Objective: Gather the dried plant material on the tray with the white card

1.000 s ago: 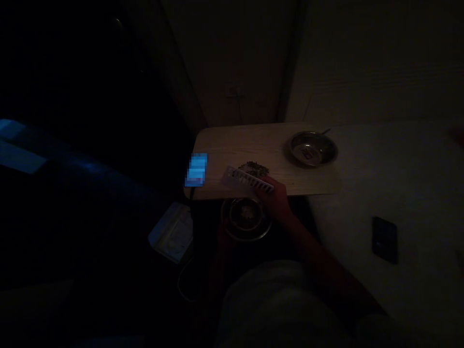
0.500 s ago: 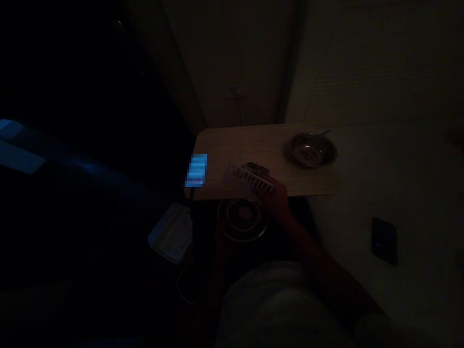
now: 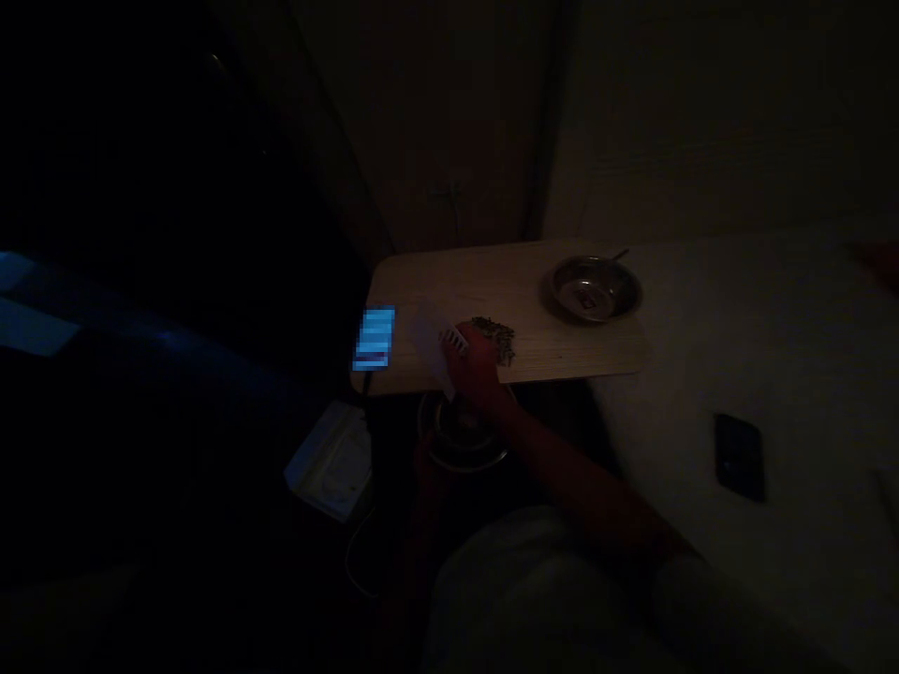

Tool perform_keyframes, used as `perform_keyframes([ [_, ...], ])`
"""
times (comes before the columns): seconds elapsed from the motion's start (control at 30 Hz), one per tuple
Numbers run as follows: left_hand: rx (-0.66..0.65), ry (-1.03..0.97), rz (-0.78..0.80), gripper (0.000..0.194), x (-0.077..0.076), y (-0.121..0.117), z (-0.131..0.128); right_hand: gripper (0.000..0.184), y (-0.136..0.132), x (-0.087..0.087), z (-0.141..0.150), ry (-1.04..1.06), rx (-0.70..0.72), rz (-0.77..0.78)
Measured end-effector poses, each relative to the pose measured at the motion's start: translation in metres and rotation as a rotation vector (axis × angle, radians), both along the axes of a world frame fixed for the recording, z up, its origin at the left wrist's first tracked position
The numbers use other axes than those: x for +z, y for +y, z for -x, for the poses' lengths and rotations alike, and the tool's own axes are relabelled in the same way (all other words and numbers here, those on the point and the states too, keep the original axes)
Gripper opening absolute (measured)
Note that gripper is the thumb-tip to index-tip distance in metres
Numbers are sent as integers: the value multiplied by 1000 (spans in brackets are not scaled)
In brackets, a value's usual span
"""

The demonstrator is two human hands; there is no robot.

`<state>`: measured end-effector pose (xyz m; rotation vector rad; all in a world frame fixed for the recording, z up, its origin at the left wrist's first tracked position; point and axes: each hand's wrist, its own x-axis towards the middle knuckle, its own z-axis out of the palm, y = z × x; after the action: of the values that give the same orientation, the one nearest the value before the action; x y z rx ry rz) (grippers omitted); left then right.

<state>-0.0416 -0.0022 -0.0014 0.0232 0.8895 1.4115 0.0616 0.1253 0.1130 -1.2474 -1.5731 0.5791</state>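
Note:
The room is very dark. My right hand (image 3: 476, 367) reaches over the near edge of a small wooden table (image 3: 492, 281), its fingers closed on a white ribbed plastic piece (image 3: 442, 348) that is blurred by motion. The hand lies just left of a little pile of dark bits (image 3: 497, 332) on the tabletop. Directly below the table's edge, under the hand, is a metal bowl (image 3: 460, 440). A dim reddish shape at the bowl's left side may be my left hand (image 3: 421, 463); its fingers cannot be made out.
A second metal bowl (image 3: 596, 288) with a utensil stands at the table's right end. A lit phone (image 3: 375, 337) lies at its left edge. A dark phone (image 3: 739, 457) rests on the pale surface to the right. A white box (image 3: 330, 461) with a cable lies on the floor.
My right hand has swept the white ribbed piece leftward along the table's near edge, past the pile. The view has shifted slightly.

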Motion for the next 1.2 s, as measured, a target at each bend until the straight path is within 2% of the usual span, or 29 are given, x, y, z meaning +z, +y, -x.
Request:
perform_keyframes([
  [0.13, 13, 51, 79, 36, 7, 1, -3, 11, 6, -10, 22, 10, -12, -48],
  [0.23, 23, 62, 68, 34, 4, -1, -4, 12, 7, -12, 21, -2, -78, -90],
  [0.37, 65, 72, 45, 33, -4, -3, -2, 15, 4, -12, 6, -10, -156, -80],
  [0.47, -17, -26, 71, 36, -3, 0, -2, 15, 1, -14, -6, -14, -206, -93],
  [0.53, -16, -65, 62, 37, 1, 1, -3, 16, -2, -16, -12, 2, -220, -92],
  [0.7, 34, -7, 110, 37, 8, 1, -7, 23, -11, -18, -26, 86, -213, -59],
  [1.0, 29, -9, 70, 31, -7, 0, -7, 25, -30, -9, -49, 112, -184, -43],
  [1.2, -37, 1, 114, 23, 2, 3, -15, 15, -38, -10, -62, 118, -195, 16],
])
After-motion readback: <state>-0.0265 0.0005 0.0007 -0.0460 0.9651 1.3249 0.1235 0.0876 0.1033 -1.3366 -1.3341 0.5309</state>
